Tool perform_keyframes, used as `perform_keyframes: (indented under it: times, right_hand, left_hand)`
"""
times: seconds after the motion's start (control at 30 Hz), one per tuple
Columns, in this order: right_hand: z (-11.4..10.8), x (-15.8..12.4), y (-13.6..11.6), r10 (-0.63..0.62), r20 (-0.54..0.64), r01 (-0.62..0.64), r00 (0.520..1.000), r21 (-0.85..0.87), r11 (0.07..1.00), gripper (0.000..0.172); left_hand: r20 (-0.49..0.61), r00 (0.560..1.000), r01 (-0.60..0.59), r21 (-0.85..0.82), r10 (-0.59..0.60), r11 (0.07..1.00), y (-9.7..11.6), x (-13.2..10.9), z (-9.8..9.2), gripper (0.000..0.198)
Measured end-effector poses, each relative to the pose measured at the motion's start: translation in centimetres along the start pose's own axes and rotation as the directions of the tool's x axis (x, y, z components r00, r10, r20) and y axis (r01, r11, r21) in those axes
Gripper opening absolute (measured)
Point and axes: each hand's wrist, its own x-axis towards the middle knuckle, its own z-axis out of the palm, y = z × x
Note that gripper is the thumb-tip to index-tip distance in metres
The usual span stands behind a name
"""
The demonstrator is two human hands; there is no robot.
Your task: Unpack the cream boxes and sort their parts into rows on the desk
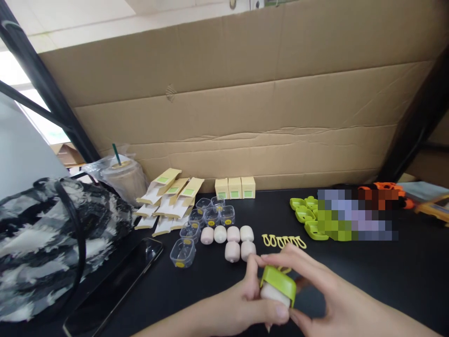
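Near the front edge of the view, a green plastic cover point(280, 281) sits over a pale rounded block point(274, 295), whose lower side shows beneath it. My left hand point(247, 302) grips them from the left, its thumb pressed along the pale block. From the right, my right hand point(324, 283) holds the green cover, index finger over the top and thumb low at its corner. Part of a yellow loop point(286, 270) shows behind the cover. Beyond my hands lie several pale pink and white rounded blocks point(233, 251) and a row of yellow loops point(283, 241).
Clear plastic cups point(183, 252) stand left of the blocks. Flattened cartons point(171, 201) and three small boxes point(235, 188) are behind. Green covers point(304, 214) lie right, partly hidden by a blurred patch. A phone point(114, 285), furry bag point(63, 243) and drink cup point(124, 180) occupy the left.
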Motion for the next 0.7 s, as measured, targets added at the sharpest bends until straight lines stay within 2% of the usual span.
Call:
perform_keyframes:
  times: [0.1, 0.2, 0.33, 0.43, 0.5, 0.57, 0.63, 0.7]
  right_hand:
    - [0.0, 0.1, 0.2, 0.002, 0.009, -0.002, 1.000, -0.002, 1.000, 0.066]
    - [0.0, 0.4, 0.6, 0.010, -0.028, -0.008, 1.000, 0.093, 0.996, 0.055]
    - [0.0, 0.6, 0.9, 0.083, -0.149, -0.046, 0.985, 0.231, 0.972, 0.046]
    - [-0.4, 0.7, 0.7, 0.142, -0.306, -0.042, 0.941, 0.311, 0.950, 0.045]
    - [-0.7, 0.7, 0.3, 0.161, -0.423, -0.016, 0.892, 0.327, 0.945, 0.044]
    - [-1.0, 0.8, 0.0, 0.173, -0.481, -0.012, 0.860, 0.320, 0.947, 0.046]
    - [-1.0, 0.7, -0.3, 0.189, -0.483, -0.030, 0.855, 0.318, 0.948, 0.047]
    - [-0.7, 0.7, -0.4, 0.209, -0.457, -0.060, 0.865, 0.319, 0.946, 0.048]
  left_hand:
    - [0.000, 1.000, 0.026, -0.020, -0.026, 0.999, 0.1, 0.1, -0.2, 0.093]
    - [-0.006, 1.000, 0.014, 0.003, -0.014, 1.000, 0.9, 0.1, -0.2, 0.083]
    - [-0.061, 0.998, -0.006, 0.077, 0.011, 0.997, 2.7, -0.4, 0.0, 0.077]
    - [-0.142, 0.990, 0.007, 0.224, 0.025, 0.974, 4.8, -1.2, -0.3, 0.058]
    - [-0.179, 0.979, -0.021, 0.371, 0.094, 0.928, 6.5, -2.1, -0.8, 0.043]
    - [-0.200, 0.960, -0.044, 0.587, 0.198, 0.808, 8.2, -3.3, -1.7, 0.032]
    - [-0.214, 0.929, -0.010, 0.801, 0.303, 0.598, 9.6, -4.6, -2.8, 0.026]
    - [-0.227, 0.899, 0.075, 0.922, 0.374, 0.379, 10.2, -5.6, -3.8, 0.028]
